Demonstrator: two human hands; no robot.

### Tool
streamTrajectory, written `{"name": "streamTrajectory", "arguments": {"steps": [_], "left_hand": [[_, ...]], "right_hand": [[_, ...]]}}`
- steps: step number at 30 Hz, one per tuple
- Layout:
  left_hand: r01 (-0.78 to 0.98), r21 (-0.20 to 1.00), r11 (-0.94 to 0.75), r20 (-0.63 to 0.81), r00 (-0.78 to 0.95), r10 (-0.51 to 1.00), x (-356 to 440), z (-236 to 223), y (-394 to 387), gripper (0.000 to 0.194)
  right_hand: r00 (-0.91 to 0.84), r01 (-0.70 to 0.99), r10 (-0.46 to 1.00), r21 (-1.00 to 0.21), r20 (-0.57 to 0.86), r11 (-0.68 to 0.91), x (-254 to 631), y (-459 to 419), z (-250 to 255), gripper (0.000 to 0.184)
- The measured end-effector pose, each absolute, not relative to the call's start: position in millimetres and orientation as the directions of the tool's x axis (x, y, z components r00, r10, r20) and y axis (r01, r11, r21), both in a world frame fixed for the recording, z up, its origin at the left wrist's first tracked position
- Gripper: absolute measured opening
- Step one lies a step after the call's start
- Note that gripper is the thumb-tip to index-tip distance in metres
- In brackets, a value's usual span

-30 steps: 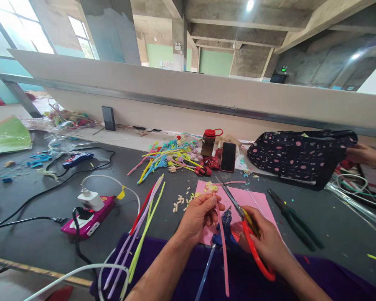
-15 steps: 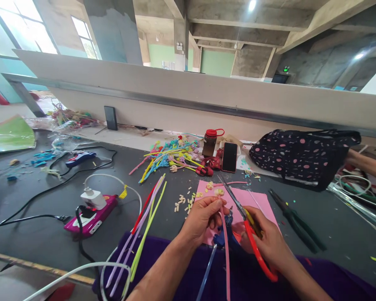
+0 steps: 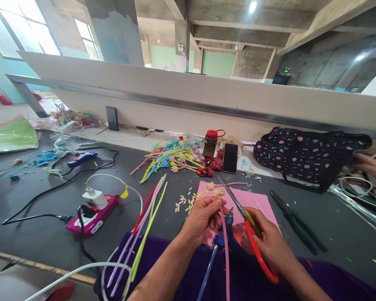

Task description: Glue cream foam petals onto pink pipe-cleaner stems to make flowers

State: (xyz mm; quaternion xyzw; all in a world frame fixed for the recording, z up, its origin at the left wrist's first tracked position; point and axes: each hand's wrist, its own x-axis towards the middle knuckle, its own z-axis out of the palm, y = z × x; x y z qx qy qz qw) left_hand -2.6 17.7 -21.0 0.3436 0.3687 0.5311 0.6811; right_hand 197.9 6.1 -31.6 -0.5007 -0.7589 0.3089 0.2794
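Note:
My left hand (image 3: 203, 219) pinches a pink pipe cleaner (image 3: 224, 246) near its top, thumb against fingers. A small pale yellow flower-like piece (image 3: 219, 192) sits just above the fingertips. My right hand (image 3: 265, 238) is closed around scissors (image 3: 250, 234) with a red handle and a yellow part by the fingers. Their long metal blades point up and left, near the yellow piece. Between and below my hands lies a blue glue gun (image 3: 219, 239), partly hidden, with a clear bluish stick (image 3: 207, 271) coming out of its back. Under it all is a pink sheet (image 3: 266, 205).
Small cream pieces (image 3: 182, 202) lie left of the sheet, loose pipe cleaners (image 3: 147, 225) nearer me. Pliers (image 3: 296, 221) lie right. Behind are a colourful pipe-cleaner pile (image 3: 172, 156), bottle (image 3: 210, 144), phone (image 3: 229, 158) and patterned bag (image 3: 301, 156). A magenta power strip (image 3: 94, 219) trails cords. Another person's hand (image 3: 371, 165) is at far right.
My hands, the pipe cleaner and the scissors hold nearly the same position. The view has shifted very slightly. At far right, the other person's hand and the bag have moved a little.

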Motion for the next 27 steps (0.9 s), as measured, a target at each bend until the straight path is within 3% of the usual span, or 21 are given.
{"name": "streamTrajectory", "arguments": {"steps": [8,19,27], "left_hand": [[-0.480,0.861,0.169,-0.124,0.125,0.984,-3.5,-20.9,17.8,0.025],[-0.490,0.863,0.126,-0.105,0.069,0.992,-8.7,-22.0,20.0,0.024],[-0.489,0.862,0.133,-0.117,0.065,0.991,-7.8,-19.1,19.6,0.025]], "right_hand": [[-0.316,0.647,0.942,-0.700,0.113,0.301,204.7,10.3,-31.4,0.048],[-0.278,0.882,0.956,-0.369,0.095,0.293,215.0,24.8,-41.2,0.045],[-0.259,0.912,0.965,-0.319,0.034,0.256,229.3,28.8,-40.3,0.045]]}}
